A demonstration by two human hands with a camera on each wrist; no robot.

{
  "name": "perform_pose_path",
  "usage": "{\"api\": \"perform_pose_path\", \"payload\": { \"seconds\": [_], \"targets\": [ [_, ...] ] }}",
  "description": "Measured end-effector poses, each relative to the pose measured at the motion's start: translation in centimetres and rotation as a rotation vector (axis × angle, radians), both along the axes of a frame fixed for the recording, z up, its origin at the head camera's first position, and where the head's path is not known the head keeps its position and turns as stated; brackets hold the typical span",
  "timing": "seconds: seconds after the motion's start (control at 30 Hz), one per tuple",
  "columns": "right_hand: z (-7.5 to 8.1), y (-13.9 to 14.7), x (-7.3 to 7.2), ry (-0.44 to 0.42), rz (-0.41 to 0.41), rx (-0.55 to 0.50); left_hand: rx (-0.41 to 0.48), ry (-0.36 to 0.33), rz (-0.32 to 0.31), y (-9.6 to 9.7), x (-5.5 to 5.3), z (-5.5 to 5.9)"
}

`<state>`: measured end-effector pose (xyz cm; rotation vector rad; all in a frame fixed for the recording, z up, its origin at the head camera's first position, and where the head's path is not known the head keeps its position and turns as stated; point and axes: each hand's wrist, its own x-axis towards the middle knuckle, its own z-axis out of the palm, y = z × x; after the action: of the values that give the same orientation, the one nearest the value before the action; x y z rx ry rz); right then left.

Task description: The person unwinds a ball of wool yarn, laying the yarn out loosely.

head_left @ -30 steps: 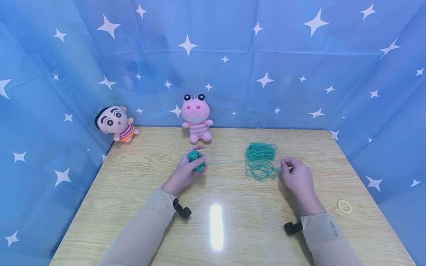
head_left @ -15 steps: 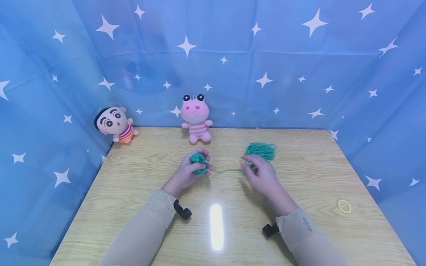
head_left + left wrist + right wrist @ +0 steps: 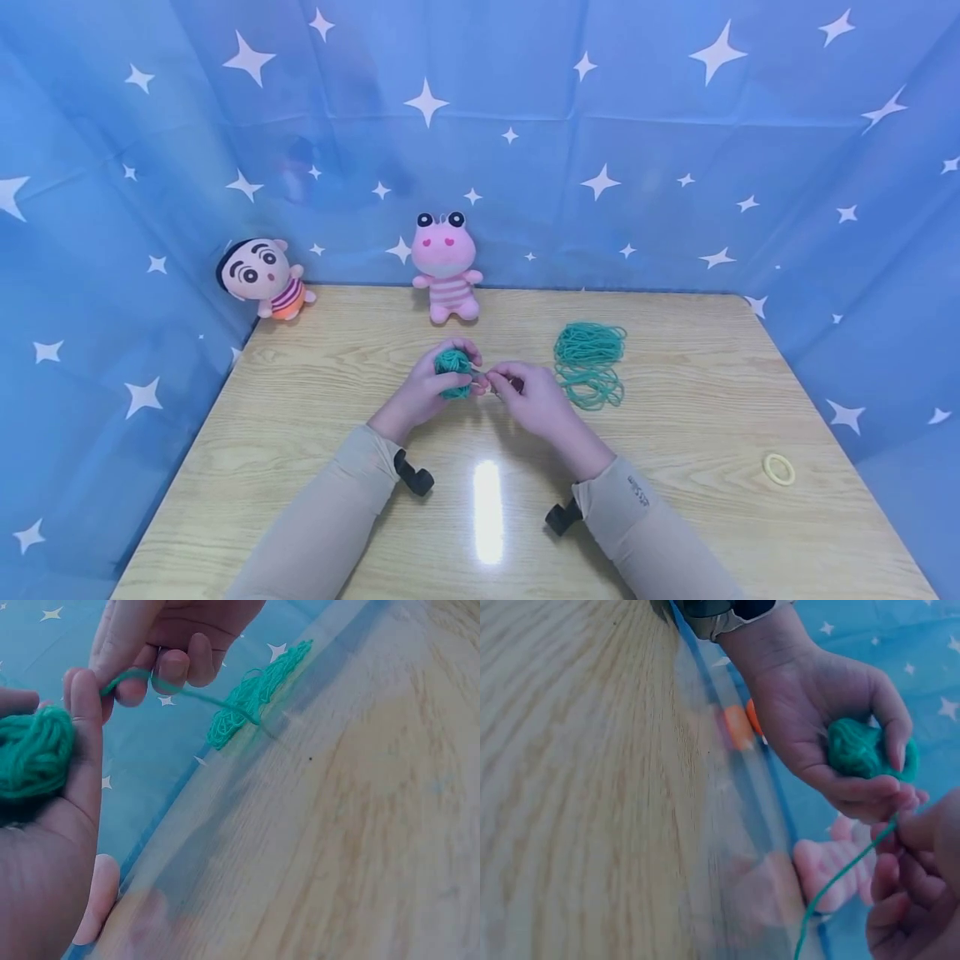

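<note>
My left hand (image 3: 424, 393) holds a small ball of green yarn (image 3: 453, 363), thumb across its near side and fingers behind it. Close against those fingertips, my right hand (image 3: 537, 402) pinches a strand of yarn (image 3: 840, 874) between thumb and forefinger. In the left wrist view the strand (image 3: 196, 694) runs from the pinch back to the loose yarn. That loose yarn (image 3: 589, 343) lies on the table right of my hands, a denser bundle at the back and open loops in front.
The wooden table (image 3: 675, 533) carries a pale yellow ring (image 3: 778, 469) at the right. At its back edge sit a pink striped plush toy (image 3: 448, 275) and, far left, a black-haired plush doll (image 3: 264, 279). A blue star-patterned curtain (image 3: 525, 150) hangs behind.
My right hand has moved left from beside the loose yarn to the left hand's fingertips, bringing the strand along. The left hand has shifted slightly right, still holding the yarn ball.
</note>
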<state>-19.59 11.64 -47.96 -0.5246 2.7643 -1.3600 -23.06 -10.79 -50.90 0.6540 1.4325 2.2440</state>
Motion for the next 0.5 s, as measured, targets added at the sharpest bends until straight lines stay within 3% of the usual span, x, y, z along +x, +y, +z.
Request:
{"api": "perform_pose_path", "payload": {
  "seconds": [0.27, 0.37, 0.5],
  "targets": [
    [-0.27, 0.55, -0.15, -0.099, 0.015, -0.030, -0.024, 0.061, -0.027, 0.01, -0.08, -0.25],
    [-0.18, 0.66, -0.13, -0.153, -0.001, -0.055, -0.039, 0.110, -0.050, 0.04, -0.15, -0.54],
    [-0.15, 0.79, -0.21, -0.214, -0.032, -0.107, -0.049, 0.127, -0.069, 0.13, -0.03, -0.46]
  ]
}}
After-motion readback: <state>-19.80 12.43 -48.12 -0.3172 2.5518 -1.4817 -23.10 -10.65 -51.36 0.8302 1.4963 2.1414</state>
